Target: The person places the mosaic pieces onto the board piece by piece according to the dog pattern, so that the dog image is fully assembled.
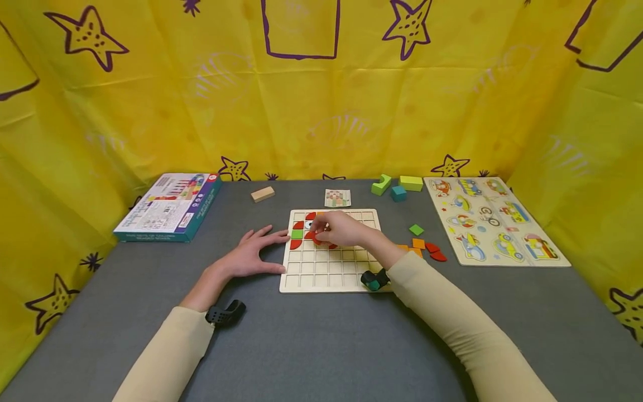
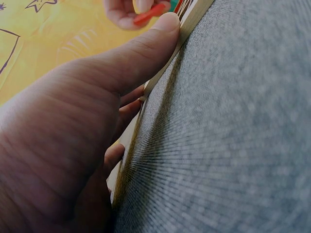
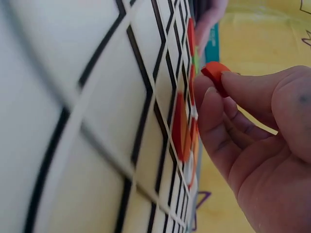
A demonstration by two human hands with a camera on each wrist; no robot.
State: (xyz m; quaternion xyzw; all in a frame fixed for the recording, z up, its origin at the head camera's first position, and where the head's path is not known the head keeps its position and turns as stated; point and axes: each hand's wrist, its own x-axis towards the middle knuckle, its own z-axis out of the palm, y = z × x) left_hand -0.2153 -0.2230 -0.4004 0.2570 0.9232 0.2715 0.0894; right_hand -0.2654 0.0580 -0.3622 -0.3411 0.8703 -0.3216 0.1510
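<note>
A right hand [image 1: 341, 229] pinches a red piece [image 3: 215, 74] in its grip above the wooden grid board [image 1: 329, 273], while the left hand [image 1: 251, 254], fingers flat, presses the board's near edge on the grey counter [image 1: 301, 340].

So the flat red curved-edge wooden piece [image 3: 216, 73] is pinched up off the pale wooden grid board [image 1: 329, 273], tilted, right above the red and green pieces [image 1: 297, 234] already slotted into its upper-left squares.

Pale matt wooden grid board [image 1: 329, 268] lies on grey woven tablecloth [image 1: 311, 340]
</note>
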